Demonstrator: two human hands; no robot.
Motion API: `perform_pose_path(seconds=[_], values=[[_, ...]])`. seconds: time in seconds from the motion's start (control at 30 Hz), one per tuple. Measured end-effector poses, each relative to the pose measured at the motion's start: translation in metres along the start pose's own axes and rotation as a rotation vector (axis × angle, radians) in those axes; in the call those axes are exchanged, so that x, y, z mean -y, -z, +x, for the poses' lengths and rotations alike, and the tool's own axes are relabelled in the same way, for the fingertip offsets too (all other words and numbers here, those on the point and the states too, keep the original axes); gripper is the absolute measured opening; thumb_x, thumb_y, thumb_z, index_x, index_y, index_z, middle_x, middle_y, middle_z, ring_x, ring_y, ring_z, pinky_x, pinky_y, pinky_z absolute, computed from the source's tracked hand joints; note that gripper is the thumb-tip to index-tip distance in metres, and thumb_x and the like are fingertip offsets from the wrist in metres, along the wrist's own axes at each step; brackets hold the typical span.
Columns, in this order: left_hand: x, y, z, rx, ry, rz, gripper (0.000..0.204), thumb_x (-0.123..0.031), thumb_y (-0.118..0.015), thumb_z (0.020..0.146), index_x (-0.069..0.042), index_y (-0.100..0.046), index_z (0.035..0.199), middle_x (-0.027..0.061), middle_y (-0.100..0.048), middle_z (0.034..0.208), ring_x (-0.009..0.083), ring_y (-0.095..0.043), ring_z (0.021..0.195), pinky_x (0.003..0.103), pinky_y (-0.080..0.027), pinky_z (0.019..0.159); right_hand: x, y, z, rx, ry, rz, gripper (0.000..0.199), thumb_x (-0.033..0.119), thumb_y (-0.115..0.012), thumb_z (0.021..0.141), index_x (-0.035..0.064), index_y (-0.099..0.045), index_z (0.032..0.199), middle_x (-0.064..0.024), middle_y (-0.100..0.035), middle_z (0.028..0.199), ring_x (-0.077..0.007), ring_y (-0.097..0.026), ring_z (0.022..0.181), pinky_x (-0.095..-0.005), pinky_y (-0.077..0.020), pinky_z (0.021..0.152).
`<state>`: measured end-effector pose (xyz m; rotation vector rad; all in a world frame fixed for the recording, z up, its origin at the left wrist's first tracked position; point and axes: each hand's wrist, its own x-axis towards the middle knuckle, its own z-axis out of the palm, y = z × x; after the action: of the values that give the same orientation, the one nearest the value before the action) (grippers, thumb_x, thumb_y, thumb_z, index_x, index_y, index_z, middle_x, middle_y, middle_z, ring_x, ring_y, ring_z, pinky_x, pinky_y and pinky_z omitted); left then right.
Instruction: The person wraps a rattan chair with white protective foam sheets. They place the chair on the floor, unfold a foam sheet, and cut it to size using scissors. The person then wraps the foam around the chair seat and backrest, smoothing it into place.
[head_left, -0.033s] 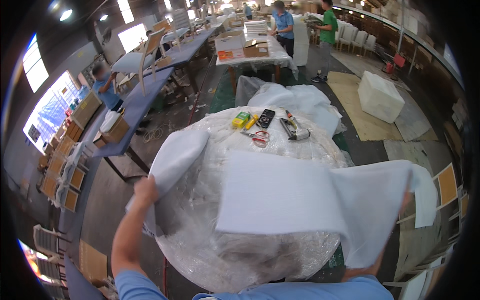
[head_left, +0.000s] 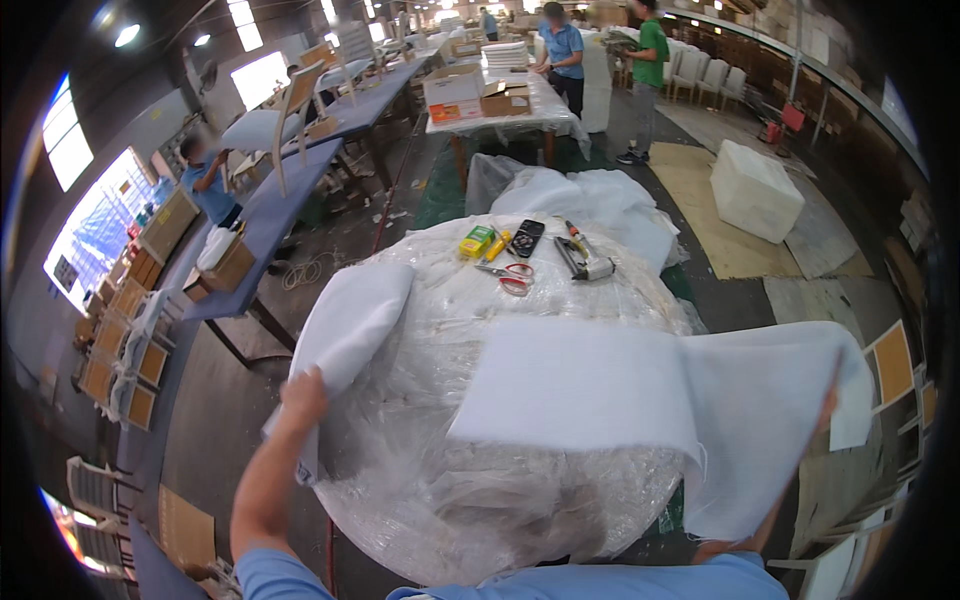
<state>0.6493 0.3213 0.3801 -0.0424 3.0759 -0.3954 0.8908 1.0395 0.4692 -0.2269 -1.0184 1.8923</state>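
Note:
I hold a long white padded sheet (head_left: 600,390) spread over a round table wrapped in clear plastic film (head_left: 450,500). My left hand (head_left: 303,395) grips the sheet's left end, which folds up toward the table's left side. My right hand (head_left: 829,400) is almost hidden behind the sheet's raised right end and holds it up off the table edge. At the far side of the table lie a yellow-green box (head_left: 477,240), a black handset (head_left: 527,237), red-handled scissors (head_left: 512,277) and a metal hand tool (head_left: 585,262).
Crumpled white wrapping (head_left: 590,195) lies behind the table. A white foam block (head_left: 755,190) sits on the floor at right. Two people (head_left: 563,50) stand by a far table with boxes. Long blue tables (head_left: 290,190) and a seated person (head_left: 205,180) are at left.

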Motion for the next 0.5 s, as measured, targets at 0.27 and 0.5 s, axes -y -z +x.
perform_pose_path(seconds=[0.27,0.5], values=[[-0.132,-0.086,-0.096,0.373,0.159,-0.192,0.085,-0.019,-0.068,0.088,-0.001,-0.026,0.159,0.0354,-0.04,0.151,0.0463,-0.055,0.131,0.05,-0.047,0.109,0.191,0.096,-0.004,-0.201,0.639,-0.411,0.043,0.032,-0.053,0.11,-0.0022,-0.063,0.134,-0.0109,-0.069,0.126,-0.0211,-0.068,0.111,-0.0321,-0.0544,0.097],[-0.137,-0.062,-0.131,0.251,0.17,-0.33,0.096,-0.029,-0.077,0.088,-0.004,-0.023,0.163,0.032,-0.031,0.161,0.0474,-0.042,0.142,0.051,-0.037,0.117,0.218,0.146,0.038,-0.248,0.285,-0.396,0.043,0.03,-0.068,0.102,0.0014,-0.065,0.133,-0.0078,-0.069,0.127,-0.0178,-0.065,0.115,-0.0321,-0.0498,0.101]])
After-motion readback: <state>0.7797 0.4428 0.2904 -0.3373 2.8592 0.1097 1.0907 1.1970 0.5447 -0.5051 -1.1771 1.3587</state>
